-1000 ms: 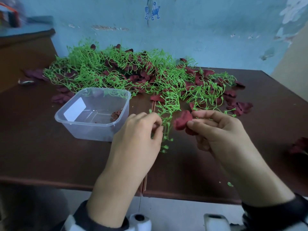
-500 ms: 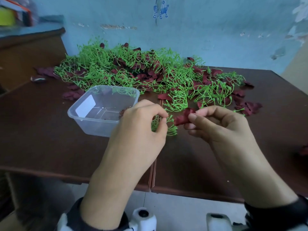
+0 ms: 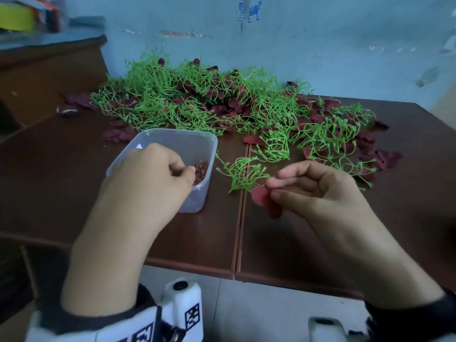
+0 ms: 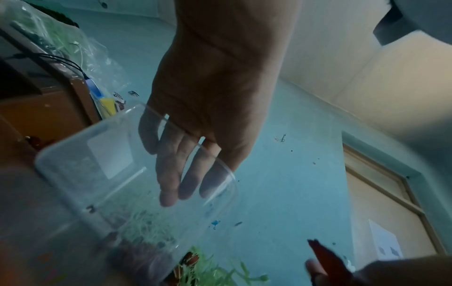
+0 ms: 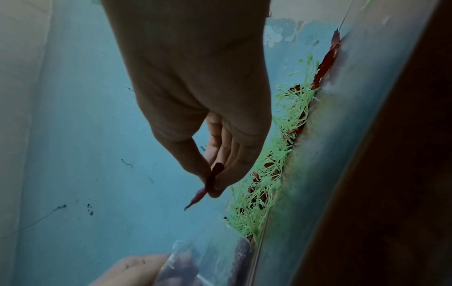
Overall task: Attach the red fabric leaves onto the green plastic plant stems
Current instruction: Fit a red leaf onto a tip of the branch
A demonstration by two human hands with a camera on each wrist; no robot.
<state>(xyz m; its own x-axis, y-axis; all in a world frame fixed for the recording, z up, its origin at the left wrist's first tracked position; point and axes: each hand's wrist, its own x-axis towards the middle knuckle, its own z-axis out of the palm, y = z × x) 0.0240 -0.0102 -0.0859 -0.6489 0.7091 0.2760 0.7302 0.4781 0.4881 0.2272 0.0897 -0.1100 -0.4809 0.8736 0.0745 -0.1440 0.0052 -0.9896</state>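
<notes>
My right hand pinches a red fabric leaf between thumb and fingers just above the table; the right wrist view shows the same right-hand pinch on the leaf. A small green stem sprig lies loose on the table just left of that hand's fingertips. My left hand reaches into a clear plastic container, fingers over a heap of small red-brown bits. In the left wrist view the left hand hangs fairly straight inside the tub with nothing seen in it.
A big tangle of green stems mixed with red leaves fills the back of the brown table. Loose leaves lie at the right. A seam splits the tabletop. A wooden cabinet stands at left.
My left hand has let go of the green sprig and moved left into the container. The sprig now lies on the table. My right hand has kept hold of the leaf.
</notes>
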